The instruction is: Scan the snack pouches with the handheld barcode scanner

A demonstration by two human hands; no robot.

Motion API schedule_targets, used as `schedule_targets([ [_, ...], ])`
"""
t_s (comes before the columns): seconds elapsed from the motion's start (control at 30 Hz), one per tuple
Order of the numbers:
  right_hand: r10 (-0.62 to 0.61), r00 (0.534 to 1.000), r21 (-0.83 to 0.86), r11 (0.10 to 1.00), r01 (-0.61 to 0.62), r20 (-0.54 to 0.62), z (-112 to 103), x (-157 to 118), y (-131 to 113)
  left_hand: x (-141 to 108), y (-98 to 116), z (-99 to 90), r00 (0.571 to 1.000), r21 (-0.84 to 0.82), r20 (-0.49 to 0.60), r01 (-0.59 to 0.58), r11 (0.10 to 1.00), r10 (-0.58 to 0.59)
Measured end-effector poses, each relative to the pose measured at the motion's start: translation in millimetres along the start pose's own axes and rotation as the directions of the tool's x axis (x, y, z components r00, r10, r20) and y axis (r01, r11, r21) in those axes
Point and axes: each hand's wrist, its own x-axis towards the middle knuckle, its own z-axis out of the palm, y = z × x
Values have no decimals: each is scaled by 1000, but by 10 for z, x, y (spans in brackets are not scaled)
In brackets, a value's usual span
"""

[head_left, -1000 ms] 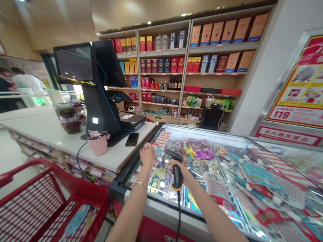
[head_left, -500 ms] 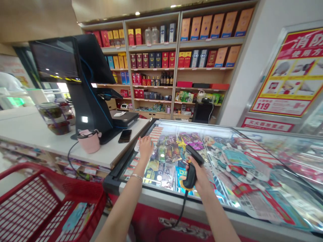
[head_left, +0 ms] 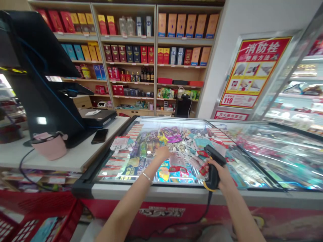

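Note:
My right hand [head_left: 223, 173] grips a black and yellow barcode scanner [head_left: 214, 168], its head tipped up and its cord hanging down the freezer's front. My left hand [head_left: 163, 153] is over the freezer's glass lid, fingers reaching right beside a clear and red packet [head_left: 177, 163]. The fingers are slightly blurred, but nothing shows in them. A white and red packet [head_left: 122, 143] lies by itself at the lid's left edge. More teal and red packets [head_left: 202, 144] lie in a loose pile near the scanner. Other bagged goods [head_left: 148, 148] show through the glass.
On the left counter stand a black checkout screen [head_left: 42, 74], a pink cup [head_left: 50, 146] and a phone [head_left: 100, 136]. A red shopping basket [head_left: 73, 215] with packets in it is at the lower left. Shelves of boxed goods [head_left: 128, 53] line the back.
My left hand has moved right, away from the white and red packet at the lid's left side. The view has turned right. The scanner stays in my right hand.

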Motion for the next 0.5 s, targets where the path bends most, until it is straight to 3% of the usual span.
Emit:
schedule_targets([
  [0.1,-28,1000,-20,999,28,-10,-83,-2,49,138,40,70,998,-62,50,42,997,-39],
  [0.2,-42,999,-52,998,41,-21,-133,24,73,240,-9,86,992,-339,121,0,941,43],
  [0.33,-79,997,-123,989,80,10,-149,41,47,283,-93,89,955,-737,220,29,675,200],
  [0.4,-103,994,-157,982,108,38,-132,38,31,291,-130,55,965,-857,162,34,514,207],
  [0.5,-132,985,-237,959,154,108,-80,39,33,299,-178,-60,995,-965,-17,-42,258,101],
])
